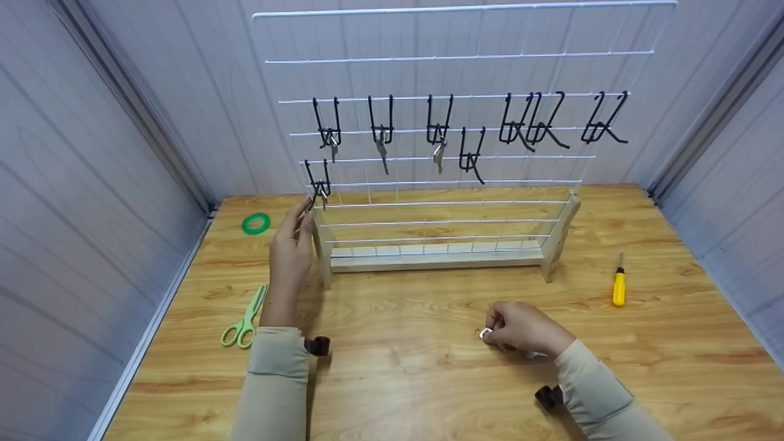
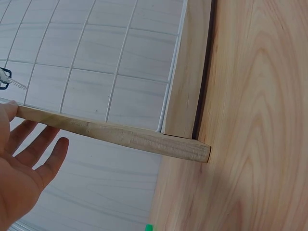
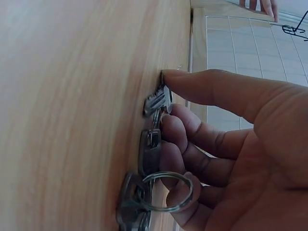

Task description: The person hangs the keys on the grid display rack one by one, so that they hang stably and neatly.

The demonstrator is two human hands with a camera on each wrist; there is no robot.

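My left hand (image 1: 290, 248) is at the left end of a white wire grid rack (image 1: 398, 202), its fingers fairly straight and touching the wooden side post (image 2: 110, 136). Just above the fingertips, a black hook (image 1: 320, 187) carries a small key (image 2: 14, 83). Low over the table, my right hand (image 1: 528, 327) pinches a silver key (image 3: 159, 100) between thumb and fingers. Close beside those fingers lie other dark keys (image 3: 150, 151) and a metal split ring (image 3: 168, 208). The fingers partly cover this bunch.
Several black hooks (image 1: 545, 122) hang on the grid, some bearing keys (image 1: 439, 153). Green tape (image 1: 255, 223) and green-handled scissors (image 1: 246, 324) lie left on the wooden table (image 1: 392, 380); a yellow screwdriver (image 1: 619, 288) lies right. Pale panel walls (image 1: 104, 153) enclose the table.
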